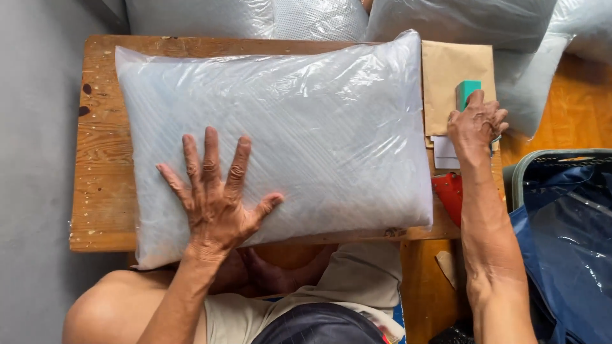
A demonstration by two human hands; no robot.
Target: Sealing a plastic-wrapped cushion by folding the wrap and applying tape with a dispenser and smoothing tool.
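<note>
A white pillow in a clear plastic bag [280,127] lies flat across a low wooden table [99,185]. My left hand [213,191] presses down on its near left part, palm flat and fingers spread. My right hand [475,124] rests at the table's right end, fingers curled over a small teal object [467,91] that lies on a brown paper envelope [456,70]. White paper slips [444,151] show under that hand. Whether the fingers grip the teal object is unclear.
More bagged pillows [446,19] pile up behind and to the right of the table. A red tool [449,194] sits at the table's right edge. A dark blue plastic-lined bin [564,229] stands at the right. Grey floor lies to the left.
</note>
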